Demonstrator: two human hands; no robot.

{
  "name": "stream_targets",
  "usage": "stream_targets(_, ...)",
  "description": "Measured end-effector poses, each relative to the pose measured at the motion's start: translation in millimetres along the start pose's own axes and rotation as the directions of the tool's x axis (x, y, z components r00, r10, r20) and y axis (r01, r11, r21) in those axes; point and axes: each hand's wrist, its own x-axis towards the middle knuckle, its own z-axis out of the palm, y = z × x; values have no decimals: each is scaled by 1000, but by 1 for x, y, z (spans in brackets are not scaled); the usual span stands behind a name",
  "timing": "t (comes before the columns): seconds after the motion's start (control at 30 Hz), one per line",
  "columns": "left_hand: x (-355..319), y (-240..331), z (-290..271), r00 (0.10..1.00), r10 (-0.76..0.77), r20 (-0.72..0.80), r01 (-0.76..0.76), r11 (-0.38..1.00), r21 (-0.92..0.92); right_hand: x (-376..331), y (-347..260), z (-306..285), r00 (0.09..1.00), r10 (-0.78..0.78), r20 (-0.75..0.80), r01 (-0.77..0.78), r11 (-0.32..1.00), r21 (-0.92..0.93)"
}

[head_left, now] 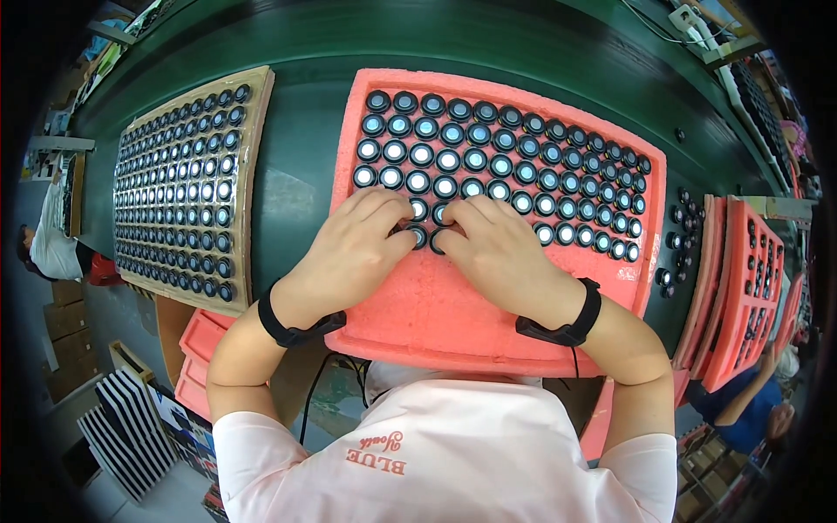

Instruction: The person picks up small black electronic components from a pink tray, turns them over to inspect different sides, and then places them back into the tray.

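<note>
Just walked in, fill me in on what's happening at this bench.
A person works over a pink foam tray on a green table, both hands at the lowest filled row of small round black parts. The left hand and right hand touch parts near the tray's middle; the tray's near part is bare. A tan tray full of similar parts lies to the left.

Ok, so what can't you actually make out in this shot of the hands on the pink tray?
- Head view: the fingertips of the left hand and right hand curl under, so any grip on a round black part is hidden.
- The parts beneath both hands on the pink foam tray are covered.
- The brown tray holds parts too small to tell apart.
- Pink trays at right are bent by the rim.
</note>
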Motion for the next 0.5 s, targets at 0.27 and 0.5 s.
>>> stream_targets(0.27, 8, 18, -23, 991, -66, 114, 80, 989, -121, -25, 6, -40, 990, 137, 15, -137, 959, 249)
stream_targets(0.5, 16, 36, -38, 987, -73, 144, 104, 969, -224, -105, 38, -99, 904, 405, -134, -376, 905, 200)
